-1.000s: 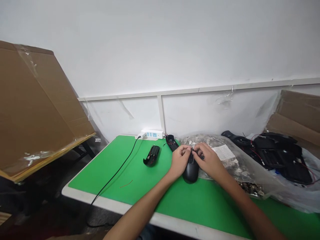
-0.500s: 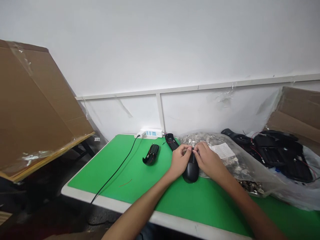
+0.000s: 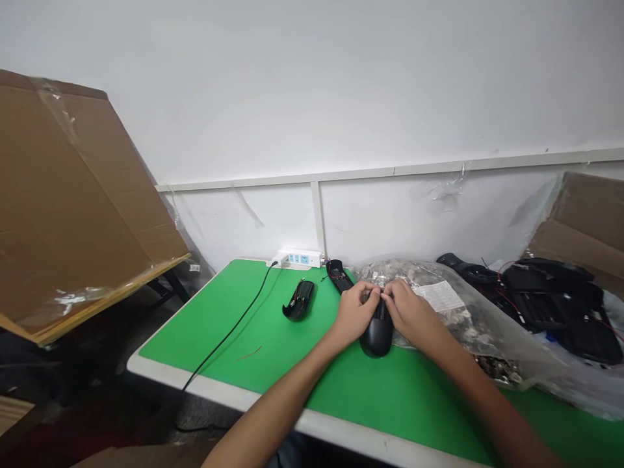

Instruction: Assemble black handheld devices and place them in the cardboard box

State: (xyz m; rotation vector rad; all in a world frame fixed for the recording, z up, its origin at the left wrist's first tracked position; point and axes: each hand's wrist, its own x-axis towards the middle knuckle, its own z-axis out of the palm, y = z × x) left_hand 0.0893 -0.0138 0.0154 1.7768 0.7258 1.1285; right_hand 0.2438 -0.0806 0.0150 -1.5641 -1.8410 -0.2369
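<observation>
A black rounded shell [image 3: 376, 335], like a mouse housing, rests on the green table [image 3: 273, 344]. My left hand [image 3: 355, 314] grips its left side with fingers curled at the far end. My right hand [image 3: 412, 313] holds the right side, fingertips pinched together at the same far end, close to the left hand's fingertips. What the fingertips work on there is too small to make out.
A black open half-shell [image 3: 298, 300] and another black part [image 3: 338, 275] lie behind the hands. A white power strip [image 3: 298, 259] with a black cable [image 3: 229, 335] sits at the wall. A clear bag of small parts [image 3: 468, 325], black parts [image 3: 546, 302] and cardboard [image 3: 73, 201] flank the table.
My two hands drew closer together at the far end of the black shell. The view shifted slightly; the shell stayed in place.
</observation>
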